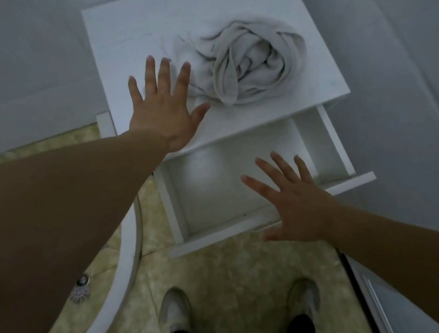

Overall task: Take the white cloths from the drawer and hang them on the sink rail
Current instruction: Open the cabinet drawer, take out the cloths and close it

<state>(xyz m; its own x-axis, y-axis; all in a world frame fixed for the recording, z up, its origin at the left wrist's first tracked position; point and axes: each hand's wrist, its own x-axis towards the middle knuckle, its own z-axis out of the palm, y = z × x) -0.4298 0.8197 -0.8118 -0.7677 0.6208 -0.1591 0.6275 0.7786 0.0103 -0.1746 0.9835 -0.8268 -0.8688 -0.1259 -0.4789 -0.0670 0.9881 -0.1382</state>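
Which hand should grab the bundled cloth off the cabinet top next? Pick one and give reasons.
Left, probably. The left hand lies open on the cabinet top, its fingers right beside the cloth bundle. The right hand hovers open over the open drawer, farther away.

No text, label, brand, number or sign can be read anywhere in this view. The white cabinet top [122, 31], the open drawer [332, 140] at about 6 o'clock from it, and the crumpled white cloths [243, 59] seem plain, though the picture is dim and soft.
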